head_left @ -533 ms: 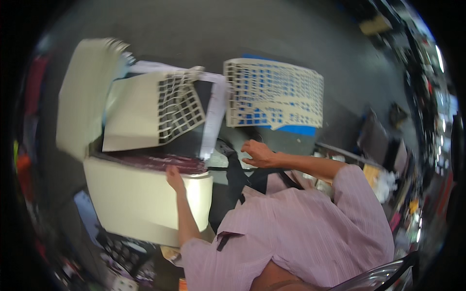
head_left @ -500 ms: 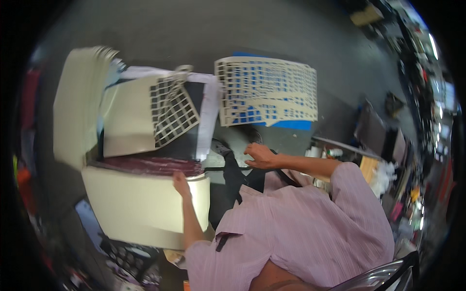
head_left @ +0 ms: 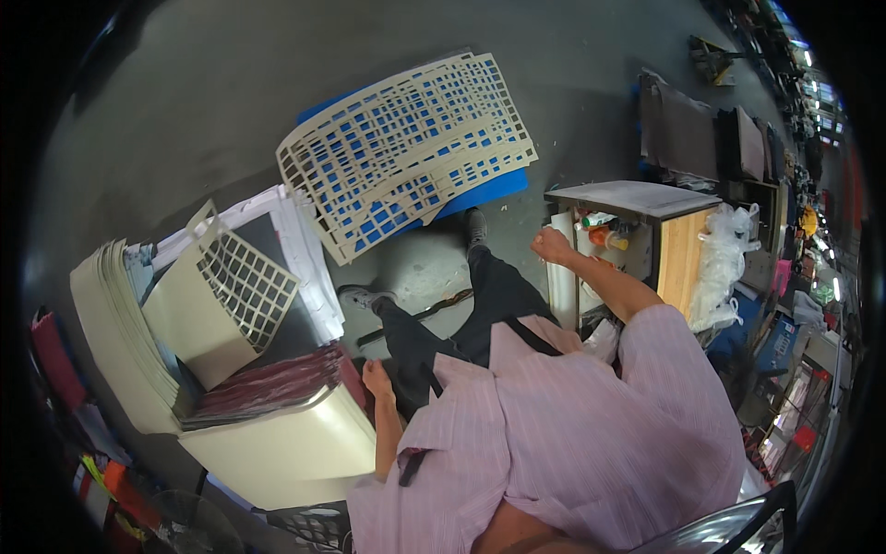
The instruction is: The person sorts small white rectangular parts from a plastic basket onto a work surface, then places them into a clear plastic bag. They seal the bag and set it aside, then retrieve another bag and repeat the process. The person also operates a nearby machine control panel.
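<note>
Our right hand [head_left: 552,246] has moved beside the grey-topped, wood-sided cabinet [head_left: 678,258]; our left hand [head_left: 377,379] nears glossy maroon sheets [head_left: 277,383]. Whether either grips anything, we cannot tell.

The head-worn fisheye camera looks steeply down and slightly forward: the pink striped shirt [head_left: 572,406] is close at the lower edge, the left hand [head_left: 377,379] and right hand [head_left: 551,245] fall mid-frame, and grey floor [head_left: 212,111] spreads farther off toward the top.
</note>
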A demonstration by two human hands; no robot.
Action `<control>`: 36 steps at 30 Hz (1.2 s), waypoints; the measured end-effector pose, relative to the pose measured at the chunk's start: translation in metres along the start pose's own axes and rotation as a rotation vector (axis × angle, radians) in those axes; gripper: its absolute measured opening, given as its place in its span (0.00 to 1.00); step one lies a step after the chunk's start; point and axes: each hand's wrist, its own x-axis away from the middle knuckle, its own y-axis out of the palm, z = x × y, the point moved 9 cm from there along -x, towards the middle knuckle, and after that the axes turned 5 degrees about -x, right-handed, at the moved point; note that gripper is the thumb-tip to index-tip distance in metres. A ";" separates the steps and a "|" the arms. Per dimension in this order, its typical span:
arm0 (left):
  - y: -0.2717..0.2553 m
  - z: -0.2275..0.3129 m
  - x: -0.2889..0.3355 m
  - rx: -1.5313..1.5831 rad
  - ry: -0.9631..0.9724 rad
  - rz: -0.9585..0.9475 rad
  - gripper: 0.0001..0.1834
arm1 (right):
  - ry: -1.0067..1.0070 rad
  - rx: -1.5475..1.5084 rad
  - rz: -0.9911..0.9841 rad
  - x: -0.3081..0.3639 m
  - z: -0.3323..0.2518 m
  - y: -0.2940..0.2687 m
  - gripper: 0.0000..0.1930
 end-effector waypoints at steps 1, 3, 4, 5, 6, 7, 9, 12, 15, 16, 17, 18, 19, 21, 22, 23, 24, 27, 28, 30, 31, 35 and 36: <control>0.022 -0.005 0.000 -0.036 -0.154 -0.109 0.25 | 0.005 0.060 -0.060 -0.023 0.012 -0.001 0.18; 0.057 0.012 0.005 -0.079 -0.090 -0.118 0.25 | -0.019 0.047 -0.065 -0.063 0.032 -0.008 0.19; 0.074 0.022 0.005 -0.108 -0.062 -0.122 0.26 | -0.049 0.038 -0.053 -0.085 0.038 -0.012 0.20; 0.089 0.042 0.000 -0.030 0.029 0.018 0.12 | -0.051 0.021 -0.061 -0.108 0.048 -0.017 0.22; 0.109 0.050 -0.012 0.009 -0.021 -0.059 0.11 | -0.050 0.008 -0.064 -0.128 0.058 -0.018 0.24; 0.127 0.061 -0.024 -0.048 -0.045 -0.143 0.26 | -0.054 -0.026 -0.009 -0.148 0.067 -0.022 0.23; 0.164 0.087 -0.047 0.112 -0.044 -0.161 0.24 | 0.009 -0.048 0.018 -0.190 0.093 -0.021 0.26; 0.230 0.114 -0.089 0.248 -0.176 -0.221 0.33 | 0.162 -0.083 -0.016 -0.257 0.135 -0.006 0.31; 0.296 0.126 -0.111 0.378 -0.238 -0.251 0.29 | 0.285 -0.108 0.147 -0.305 0.174 0.007 0.42; 0.318 0.126 -0.115 0.387 -0.257 -0.275 0.30 | 0.243 -0.074 0.178 -0.323 0.179 0.008 0.43; 0.335 0.125 -0.120 0.400 -0.261 -0.293 0.31 | 0.234 -0.031 0.195 -0.341 0.184 0.011 0.44; 0.349 0.124 -0.124 0.416 -0.260 -0.309 0.32 | 0.236 0.015 0.198 -0.358 0.188 0.016 0.46; 0.361 0.121 -0.131 0.430 -0.284 -0.318 0.34 | 0.220 0.039 0.207 -0.375 0.189 0.019 0.46; 0.377 0.117 -0.152 0.432 -0.303 -0.276 0.34 | 0.197 0.091 0.225 -0.412 0.191 0.021 0.48; 0.382 0.114 -0.164 0.440 -0.321 -0.233 0.34 | 0.214 0.100 0.210 -0.428 0.195 0.024 0.48; 0.389 0.113 -0.174 0.437 -0.344 -0.247 0.41 | 0.219 0.106 0.206 -0.443 0.196 0.025 0.49; 0.396 0.111 -0.182 0.476 -0.363 -0.237 0.46 | 0.217 0.123 0.225 -0.456 0.196 0.025 0.49; 0.401 0.107 -0.208 0.575 -0.415 -0.178 0.63 | 0.166 -0.241 0.028 -0.487 0.201 0.041 0.49; 0.403 0.104 -0.215 0.584 -0.430 -0.154 0.63 | 0.155 -0.439 -0.096 -0.490 0.203 0.049 0.49; 0.406 0.101 -0.234 0.616 -0.443 -0.071 0.63 | 0.221 -0.417 -0.104 -0.490 0.219 0.047 0.45; 0.416 0.109 -0.244 0.691 -0.402 -0.158 0.59 | 0.231 -0.381 -0.072 -0.488 0.226 0.045 0.44; 0.429 0.136 -0.273 1.002 -0.269 -0.284 0.51 | 0.342 -0.626 -0.013 -0.469 0.247 0.067 0.40; 0.431 0.132 -0.274 1.005 -0.322 -0.257 0.54 | 0.379 -0.676 0.016 -0.467 0.251 0.076 0.40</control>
